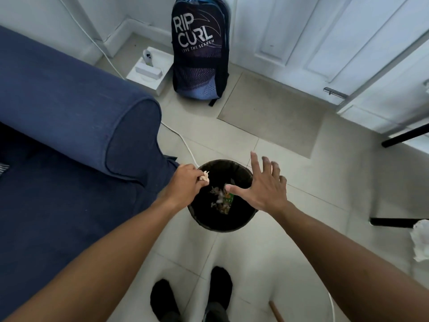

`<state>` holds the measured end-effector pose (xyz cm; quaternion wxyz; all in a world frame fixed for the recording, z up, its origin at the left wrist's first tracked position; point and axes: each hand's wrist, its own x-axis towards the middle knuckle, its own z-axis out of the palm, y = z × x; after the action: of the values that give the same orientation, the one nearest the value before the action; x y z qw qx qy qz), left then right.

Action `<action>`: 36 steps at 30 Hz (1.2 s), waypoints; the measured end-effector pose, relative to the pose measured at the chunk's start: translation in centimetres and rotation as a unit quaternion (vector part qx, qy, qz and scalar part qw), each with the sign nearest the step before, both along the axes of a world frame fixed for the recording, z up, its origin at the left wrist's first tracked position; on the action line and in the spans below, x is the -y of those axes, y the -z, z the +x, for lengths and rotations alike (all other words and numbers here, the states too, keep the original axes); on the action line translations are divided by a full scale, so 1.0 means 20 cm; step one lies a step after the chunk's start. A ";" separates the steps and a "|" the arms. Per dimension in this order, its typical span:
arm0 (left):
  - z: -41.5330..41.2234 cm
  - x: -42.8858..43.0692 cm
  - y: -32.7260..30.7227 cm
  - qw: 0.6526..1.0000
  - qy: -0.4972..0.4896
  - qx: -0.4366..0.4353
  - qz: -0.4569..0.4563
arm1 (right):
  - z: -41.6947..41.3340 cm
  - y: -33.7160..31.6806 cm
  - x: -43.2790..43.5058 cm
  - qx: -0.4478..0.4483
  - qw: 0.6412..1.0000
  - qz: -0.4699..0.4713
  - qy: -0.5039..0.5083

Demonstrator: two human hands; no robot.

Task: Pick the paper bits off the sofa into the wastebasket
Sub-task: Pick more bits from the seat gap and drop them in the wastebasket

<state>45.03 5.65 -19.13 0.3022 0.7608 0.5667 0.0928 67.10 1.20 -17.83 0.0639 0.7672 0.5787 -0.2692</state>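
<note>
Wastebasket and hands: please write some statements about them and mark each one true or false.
1. The left hand holds crumpled paper bits at the rim of the wastebasket. True.
2. The right hand grips a paper ball. False: it is open, fingers spread, holding nothing.
3. The wastebasket is empty. False: scraps lie inside.
4. The wastebasket stands on the floor beside the blue sofa. True.
5. A backpack leans upright near the door. True.
</note>
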 end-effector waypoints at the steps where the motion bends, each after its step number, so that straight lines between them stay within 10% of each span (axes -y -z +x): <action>1: 0.00 0.00 0.00 1.000 -0.002 -0.003 -0.001 | 0.00 0.00 0.00 -0.004 1.000 0.007 0.002; 10: 0.07 0.01 -0.03 0.999 0.025 -0.035 -0.004 | 0.03 -0.04 -0.01 -0.009 0.999 0.034 -0.004; 16: 0.08 0.02 -0.04 0.967 0.118 -0.224 0.014 | 0.05 -0.06 -0.01 0.000 0.999 0.043 -0.001; 36: -0.11 -0.18 -0.38 0.960 0.099 -0.236 0.118 | 0.02 -0.40 -0.26 0.020 0.992 0.113 -0.051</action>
<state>42.91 9.18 -11.45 0.0762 0.8437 0.5287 -0.0535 67.56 6.45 -9.84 0.0021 0.7442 0.6425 -0.1826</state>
